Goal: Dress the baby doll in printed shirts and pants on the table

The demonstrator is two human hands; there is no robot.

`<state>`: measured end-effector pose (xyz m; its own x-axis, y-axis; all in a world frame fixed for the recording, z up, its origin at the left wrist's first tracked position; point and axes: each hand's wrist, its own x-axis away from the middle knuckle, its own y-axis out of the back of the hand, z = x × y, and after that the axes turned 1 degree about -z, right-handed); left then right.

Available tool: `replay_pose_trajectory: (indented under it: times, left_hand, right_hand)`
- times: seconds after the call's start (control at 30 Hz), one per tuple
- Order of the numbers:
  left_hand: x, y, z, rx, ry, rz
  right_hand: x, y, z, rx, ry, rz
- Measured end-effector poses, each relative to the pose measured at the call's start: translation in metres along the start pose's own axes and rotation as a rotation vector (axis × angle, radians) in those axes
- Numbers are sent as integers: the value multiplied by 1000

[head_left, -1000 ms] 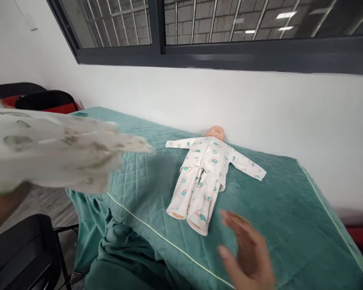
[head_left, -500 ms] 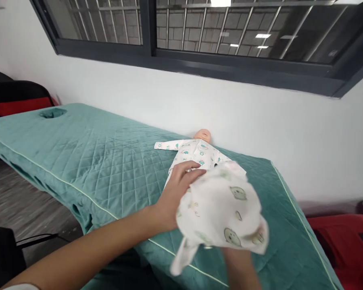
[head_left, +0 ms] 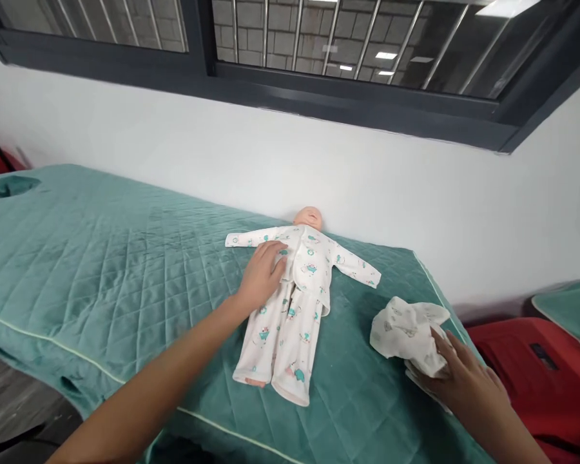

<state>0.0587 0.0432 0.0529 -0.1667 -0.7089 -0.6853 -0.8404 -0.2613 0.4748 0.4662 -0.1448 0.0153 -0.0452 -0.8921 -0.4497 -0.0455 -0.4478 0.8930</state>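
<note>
A baby doll lies on its back, dressed in a white printed jacket and matching trousers. Its arms are spread to both sides. My left hand rests at the jacket's left side, fingers loosely bent and thumb apart, gripping nothing that I can see. On the bed's right side, my right hand has its fingers on a crumpled white cloth with a faint green print. Another white fabric piece shows partly beneath that hand.
A green quilted cover lies over the bed, which has a round hole at the far left. Behind it stand a white wall and a dark-framed window. A red case sits beyond the right edge.
My right hand has carried the printed cloth from in front of the doll down to the bed's right side. My left hand has left the cloth for the jacket. The view has shifted right.
</note>
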Motion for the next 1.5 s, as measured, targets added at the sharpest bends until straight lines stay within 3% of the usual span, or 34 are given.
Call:
replay_pose_trajectory:
  times: [0.1, 0.23, 0.3, 0.4, 0.5, 0.6, 0.67, 0.87, 1.13, 1.5]
  left_hand:
    - [-34, -19, 19, 80, 120, 61]
    - [-80, -42, 32, 205, 247, 190]
    - [-96, -52, 38, 199, 214, 270]
    - [-107, -61, 49, 226, 122, 342]
    - [-105, -65, 62, 316, 106, 323]
    - [-100, -65, 70, 385, 172, 306]
    - [-99, -65, 71, 409, 195, 316]
    - [-99, -67, 70, 429, 199, 332]
    - [-100, -64, 67, 474, 250, 354]
    - [-102, -61, 64, 482, 264, 393]
  right_hand:
    - [-7, 18, 28, 25, 27, -42]
    - [-47, 28, 109, -180, 102, -80]
    - [-77, 16, 150, -341, 113, -41]
    - [-130, -10, 193, -671, 20, 91]
    - [-186, -32, 218, -920, -81, 39]
    - [-228, -49, 228, -1048, -222, 86]
    - [-240, -56, 231, -1109, -279, 99]
    - [-232, -71, 225, -1187, -227, 85]
    - [-232, -74, 227, -997, -137, 29]
    - [-241, -77, 226, -929, -53, 34]
